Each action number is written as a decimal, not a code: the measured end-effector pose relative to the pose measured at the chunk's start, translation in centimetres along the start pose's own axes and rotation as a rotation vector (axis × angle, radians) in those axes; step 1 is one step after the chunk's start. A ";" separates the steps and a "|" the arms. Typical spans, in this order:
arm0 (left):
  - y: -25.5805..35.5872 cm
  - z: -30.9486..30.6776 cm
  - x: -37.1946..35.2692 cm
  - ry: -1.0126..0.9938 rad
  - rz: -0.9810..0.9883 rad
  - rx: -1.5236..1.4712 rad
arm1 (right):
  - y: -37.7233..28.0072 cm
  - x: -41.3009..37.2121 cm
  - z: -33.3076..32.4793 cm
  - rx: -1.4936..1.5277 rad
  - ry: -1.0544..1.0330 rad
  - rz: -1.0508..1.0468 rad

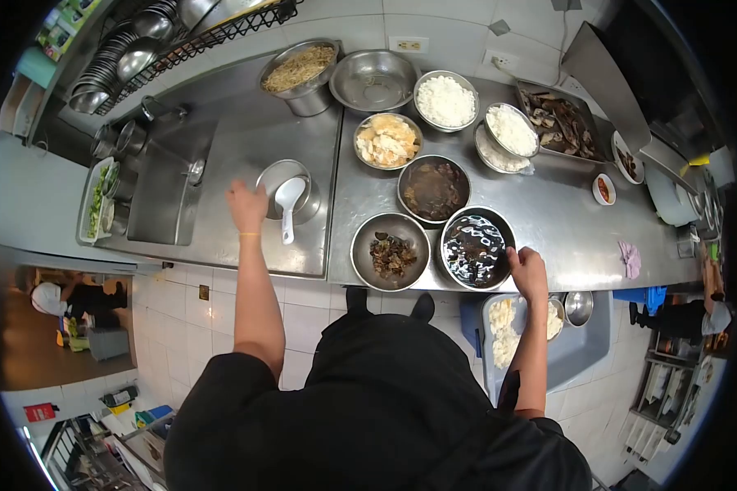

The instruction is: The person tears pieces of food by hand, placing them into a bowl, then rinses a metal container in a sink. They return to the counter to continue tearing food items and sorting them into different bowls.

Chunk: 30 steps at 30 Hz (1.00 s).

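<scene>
My left hand is over the steel counter, just left of a metal pot with a white ladle lying across it; its fingers are partly spread and hold nothing. At the right rim of a metal bowl of dark liquid, my right hand has its fingers closed on the edge. Left of that bowl sits one with a small heap of dark pieces. Behind them stands a bowl of brown food in liquid, and farther back a bowl of pale yellow chunks.
Behind are bowls of white food, an empty steel basin and a tray of dark strips. A sink lies left, a pink cloth right. Below the counter is a grey tub. Two people stand far off.
</scene>
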State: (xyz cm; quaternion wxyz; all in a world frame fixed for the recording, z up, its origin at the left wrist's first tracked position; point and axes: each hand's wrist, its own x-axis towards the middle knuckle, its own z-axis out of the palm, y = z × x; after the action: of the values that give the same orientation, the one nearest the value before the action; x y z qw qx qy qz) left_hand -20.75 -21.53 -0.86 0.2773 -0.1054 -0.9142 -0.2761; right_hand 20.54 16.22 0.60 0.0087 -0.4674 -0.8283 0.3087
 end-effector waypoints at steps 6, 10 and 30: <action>-4.7 2.3 0.8 -0.792 -0.953 -0.713 | 3.4 1.5 3.2 0.112 0.125 -0.183; -5.6 6.8 0.5 -0.445 -1.041 -1.082 | 5.1 2.1 4.8 0.397 0.086 -0.125; -1.0 -2.7 -9.1 -0.994 -0.684 -0.785 | 1.7 -0.9 6.7 0.715 -0.027 0.007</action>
State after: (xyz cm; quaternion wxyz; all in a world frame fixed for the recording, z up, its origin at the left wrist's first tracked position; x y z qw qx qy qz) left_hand -12.41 -24.23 -4.55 -0.3318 -0.0180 -0.7476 -0.5751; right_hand 20.28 12.77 -5.50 0.1597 -0.4336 -0.6664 0.5851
